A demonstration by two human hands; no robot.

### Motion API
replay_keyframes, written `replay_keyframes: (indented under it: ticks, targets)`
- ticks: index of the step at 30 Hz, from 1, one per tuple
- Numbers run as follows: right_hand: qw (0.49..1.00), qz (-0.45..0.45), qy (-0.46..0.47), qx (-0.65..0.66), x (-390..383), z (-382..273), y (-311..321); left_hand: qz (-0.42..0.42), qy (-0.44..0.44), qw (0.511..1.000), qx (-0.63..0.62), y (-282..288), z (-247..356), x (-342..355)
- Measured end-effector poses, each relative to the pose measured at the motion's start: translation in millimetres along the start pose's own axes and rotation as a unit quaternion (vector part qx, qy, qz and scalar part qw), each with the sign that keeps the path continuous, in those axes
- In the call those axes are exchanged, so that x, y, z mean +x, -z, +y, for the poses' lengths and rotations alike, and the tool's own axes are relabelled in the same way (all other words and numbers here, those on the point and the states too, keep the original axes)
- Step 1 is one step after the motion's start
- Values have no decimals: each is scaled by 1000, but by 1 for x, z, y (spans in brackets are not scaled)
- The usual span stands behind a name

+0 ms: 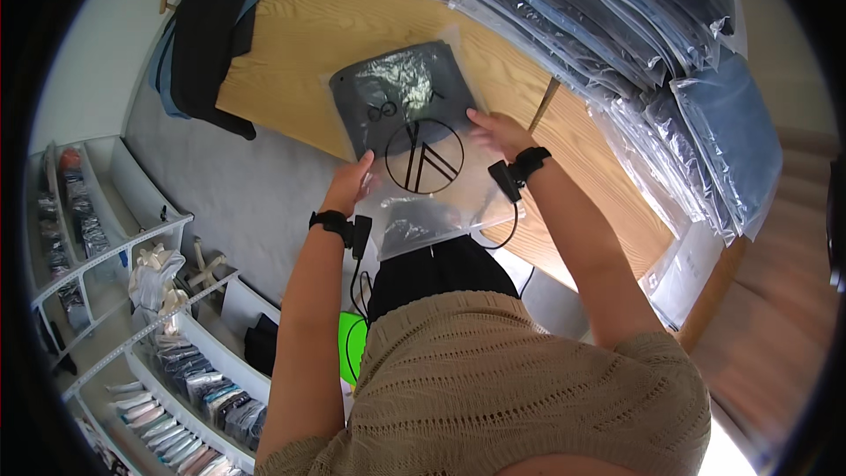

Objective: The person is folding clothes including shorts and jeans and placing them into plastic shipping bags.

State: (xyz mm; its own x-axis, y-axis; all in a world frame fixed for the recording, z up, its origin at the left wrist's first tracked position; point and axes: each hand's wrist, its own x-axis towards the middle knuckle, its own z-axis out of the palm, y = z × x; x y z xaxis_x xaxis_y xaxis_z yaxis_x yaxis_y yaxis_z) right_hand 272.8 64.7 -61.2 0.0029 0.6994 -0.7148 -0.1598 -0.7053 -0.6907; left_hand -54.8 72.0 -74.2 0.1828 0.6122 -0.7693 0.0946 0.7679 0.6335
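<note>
A clear plastic garment bag [414, 216] with a black circular print lies across the wooden table's near edge and hangs over it toward me. Inside its far half is a folded dark grey garment [401, 88]. My left hand [348, 183] grips the bag's left edge, thumb on top and fingers underneath. On the opposite edge, my right hand [500, 132] pinches the bag close to the garment's lower corner. The fingers of both hands are partly hidden under the plastic. Each wrist wears a black strap with a small cabled device.
Stacks of bagged folded garments [573, 18] fill the table's far right side. Dark clothing [211, 35] hangs over a chair at the far left. White shelving [115, 251] with packed goods stands at left. A bright green object [352, 348] sits low beside me.
</note>
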Motion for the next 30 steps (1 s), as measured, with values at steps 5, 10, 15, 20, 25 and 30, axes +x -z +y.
replay_keyframes:
  ticks: [5,10,15,20,25,30]
  targets:
    - [999,34,42,-2,-3,18,-3,15,-37,998,55,3,-5,0]
    - [998,30,-29,-57,-15,28,14,36,-58,980,186,7,10,-1]
    - [947,51,166,-269,-29,32,58,76,-150,970,176,55,-10,-7]
    - [816,-36,344,-463,-64,-3,42,278,-451,652,542,53,-8,-22]
    - [595,-156,384,-689,-45,0,27,72,-512,477,711,47,-17,-19]
    - [512,-195,351,-759,-24,5,24,-6,-516,431,741,47,-10,-5]
